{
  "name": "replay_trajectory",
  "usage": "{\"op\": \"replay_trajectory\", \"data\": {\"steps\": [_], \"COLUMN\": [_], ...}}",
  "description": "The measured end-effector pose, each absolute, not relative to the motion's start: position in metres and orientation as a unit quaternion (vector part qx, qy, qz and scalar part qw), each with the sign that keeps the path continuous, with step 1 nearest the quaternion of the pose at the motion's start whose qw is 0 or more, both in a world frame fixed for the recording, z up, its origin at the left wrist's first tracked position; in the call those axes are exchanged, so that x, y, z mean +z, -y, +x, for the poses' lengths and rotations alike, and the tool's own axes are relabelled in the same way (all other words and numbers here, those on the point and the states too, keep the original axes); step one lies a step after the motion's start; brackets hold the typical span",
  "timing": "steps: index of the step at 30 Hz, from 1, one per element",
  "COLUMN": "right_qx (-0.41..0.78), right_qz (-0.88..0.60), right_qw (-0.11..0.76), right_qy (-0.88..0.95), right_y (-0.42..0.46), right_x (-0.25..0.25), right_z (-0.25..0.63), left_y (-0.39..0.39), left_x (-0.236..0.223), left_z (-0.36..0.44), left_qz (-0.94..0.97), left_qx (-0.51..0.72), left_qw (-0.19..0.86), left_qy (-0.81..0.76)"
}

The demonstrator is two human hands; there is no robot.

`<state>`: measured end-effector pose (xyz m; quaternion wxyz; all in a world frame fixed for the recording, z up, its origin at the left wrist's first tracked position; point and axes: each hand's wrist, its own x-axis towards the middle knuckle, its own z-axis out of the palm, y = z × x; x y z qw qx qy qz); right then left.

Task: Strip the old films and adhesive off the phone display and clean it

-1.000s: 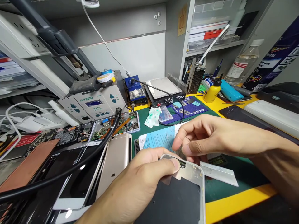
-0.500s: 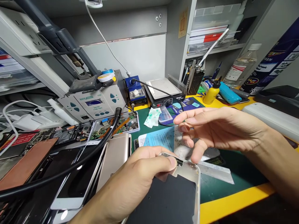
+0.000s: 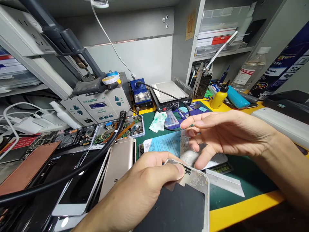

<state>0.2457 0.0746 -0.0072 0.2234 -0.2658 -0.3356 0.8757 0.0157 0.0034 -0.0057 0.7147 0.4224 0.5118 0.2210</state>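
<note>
My left hand [image 3: 147, 180] is closed on a phone housing [image 3: 181, 206] at the bottom middle. The housing has a pale metal rim and a large dark grey flat area, and my thumb presses near its top edge beside a small black part [image 3: 187, 170]. To the right, my right hand [image 3: 217, 135] hovers just above that top edge, fingers loosely curved and apart, with nothing seen in them. Under it lie a blue-and-white printed sheet [image 3: 164, 145] and a folded whitish strip [image 3: 225, 183] on the green mat [image 3: 253, 174].
At the left lie several phones and screens, among them a gold phone back [image 3: 119, 161], with a black hose [image 3: 96, 161] across them. Behind stand a rework station [image 3: 96, 108], a tray of circuit boards [image 3: 144, 130] and a heating plate [image 3: 171, 91]. A yellow bottle [image 3: 219, 98] is at the right.
The phone housing has shifted slightly right in my left hand's grip, and the thumb has moved a little with it. My right hand stays almost where it was, fingers still apart.
</note>
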Motion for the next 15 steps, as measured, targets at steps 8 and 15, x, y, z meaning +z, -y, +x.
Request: {"op": "replay_trajectory", "data": {"steps": [8, 15], "right_qx": [0.886, 0.884], "right_qz": [-0.254, -0.266], "right_qw": [0.215, 0.216], "right_qy": [0.322, 0.318], "right_y": [-0.077, -0.074], "right_x": [-0.009, -0.003], "right_z": [0.247, 0.244], "left_y": [0.001, 0.004], "left_x": [-0.002, 0.005], "left_z": [0.014, 0.015], "left_qz": [0.446, 0.458], "left_qx": [0.207, 0.181], "left_qw": [0.67, 0.653], "left_qy": [-0.556, -0.575]}}
